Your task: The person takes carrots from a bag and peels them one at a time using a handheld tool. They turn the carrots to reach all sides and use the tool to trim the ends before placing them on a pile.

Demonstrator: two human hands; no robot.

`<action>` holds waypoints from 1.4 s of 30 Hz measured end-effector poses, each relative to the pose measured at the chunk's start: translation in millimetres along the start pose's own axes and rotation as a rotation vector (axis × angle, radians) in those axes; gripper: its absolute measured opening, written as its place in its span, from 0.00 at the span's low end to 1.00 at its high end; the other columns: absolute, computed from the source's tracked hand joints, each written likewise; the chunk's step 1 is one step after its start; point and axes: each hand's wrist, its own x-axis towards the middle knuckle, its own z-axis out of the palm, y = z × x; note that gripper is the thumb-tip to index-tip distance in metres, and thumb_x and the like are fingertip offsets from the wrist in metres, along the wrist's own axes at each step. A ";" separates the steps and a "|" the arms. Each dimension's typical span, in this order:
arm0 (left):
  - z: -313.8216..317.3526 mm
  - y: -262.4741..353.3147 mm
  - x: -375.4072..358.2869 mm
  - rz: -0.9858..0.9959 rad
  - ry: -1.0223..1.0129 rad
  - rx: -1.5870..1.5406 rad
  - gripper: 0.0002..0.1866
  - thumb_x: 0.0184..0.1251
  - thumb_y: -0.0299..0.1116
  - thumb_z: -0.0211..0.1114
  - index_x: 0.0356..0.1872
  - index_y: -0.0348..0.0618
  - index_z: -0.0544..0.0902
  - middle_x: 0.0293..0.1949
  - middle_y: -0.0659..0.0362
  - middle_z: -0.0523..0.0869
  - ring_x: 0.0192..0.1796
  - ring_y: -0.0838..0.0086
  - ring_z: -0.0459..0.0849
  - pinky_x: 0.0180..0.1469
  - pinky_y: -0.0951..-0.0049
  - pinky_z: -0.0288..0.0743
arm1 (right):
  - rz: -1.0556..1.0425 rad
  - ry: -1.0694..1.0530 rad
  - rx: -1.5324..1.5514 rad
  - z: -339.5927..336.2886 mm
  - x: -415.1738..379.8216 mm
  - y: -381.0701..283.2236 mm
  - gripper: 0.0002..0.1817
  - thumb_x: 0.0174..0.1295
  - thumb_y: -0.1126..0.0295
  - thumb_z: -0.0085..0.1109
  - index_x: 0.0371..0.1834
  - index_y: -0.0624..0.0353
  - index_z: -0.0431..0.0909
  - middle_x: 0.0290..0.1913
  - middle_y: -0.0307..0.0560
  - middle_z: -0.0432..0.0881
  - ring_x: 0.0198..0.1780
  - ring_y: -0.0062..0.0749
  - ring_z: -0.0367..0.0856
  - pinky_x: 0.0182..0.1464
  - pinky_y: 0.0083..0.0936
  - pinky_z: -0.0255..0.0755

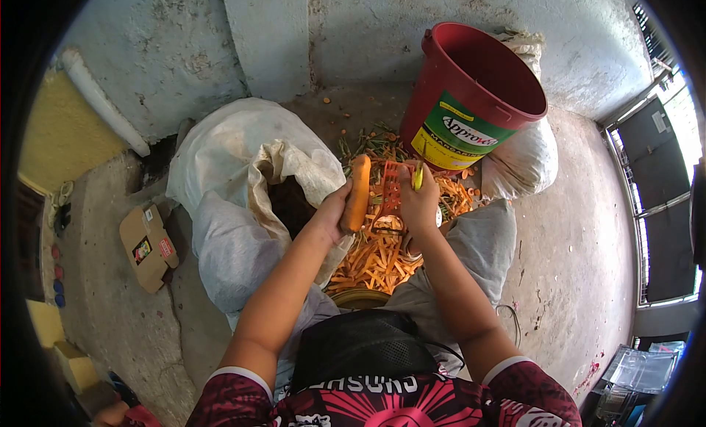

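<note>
An orange carrot (357, 194) stands roughly upright in my left hand (333, 214), whose fingers are wrapped round its lower part. To the right, my right hand (421, 203) is closed round a yellow-green peeler (418, 176), its far end largely hidden by the fingers. A red-orange plastic basket (390, 192) shows between the two hands. Below them lies a heap of orange peel strips (375, 262), with more peels and green stems behind. The carrot and the peeler are apart.
An open white sack (243, 144) stands at the left. Behind on the right is a tall dark red bucket (471, 96) beside a filled sack (523, 162). A cut cardboard piece (149, 247) lies on the floor at the left. A person's hand (112, 414) shows at bottom left.
</note>
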 end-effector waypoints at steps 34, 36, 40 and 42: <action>-0.8 -20.9 1.1 -0.213 -0.081 0.255 0.20 0.66 0.47 0.40 0.45 0.42 0.70 0.34 0.59 0.77 0.31 0.76 0.78 0.30 0.74 0.76 | 0.096 0.601 -0.332 -20.9 93.3 57.3 0.13 0.59 0.62 0.46 0.34 0.64 0.69 0.25 0.54 0.75 0.27 0.46 0.74 0.30 0.34 0.65; -3.0 -18.9 -3.0 -0.183 -0.059 0.213 0.20 0.65 0.47 0.41 0.44 0.41 0.70 0.34 0.58 0.77 0.31 0.75 0.78 0.29 0.73 0.76 | 0.079 0.524 -0.151 -23.4 90.6 57.8 0.13 0.59 0.63 0.47 0.34 0.64 0.69 0.25 0.51 0.75 0.25 0.39 0.73 0.29 0.32 0.64; 0.9 -8.2 0.3 -0.126 -0.058 0.050 0.20 0.64 0.48 0.43 0.42 0.41 0.71 0.32 0.57 0.77 0.30 0.72 0.78 0.28 0.72 0.76 | -0.047 0.365 0.082 0.9 59.1 47.9 0.09 0.58 0.66 0.51 0.31 0.61 0.70 0.22 0.36 0.70 0.23 0.18 0.67 0.25 0.19 0.62; 1.2 -6.1 3.7 -0.121 -0.096 -0.049 0.19 0.64 0.46 0.44 0.41 0.41 0.72 0.30 0.55 0.78 0.30 0.70 0.78 0.27 0.72 0.76 | -0.020 0.194 0.211 18.9 33.9 33.4 0.08 0.57 0.69 0.52 0.36 0.60 0.68 0.25 0.36 0.71 0.25 0.17 0.67 0.27 0.15 0.63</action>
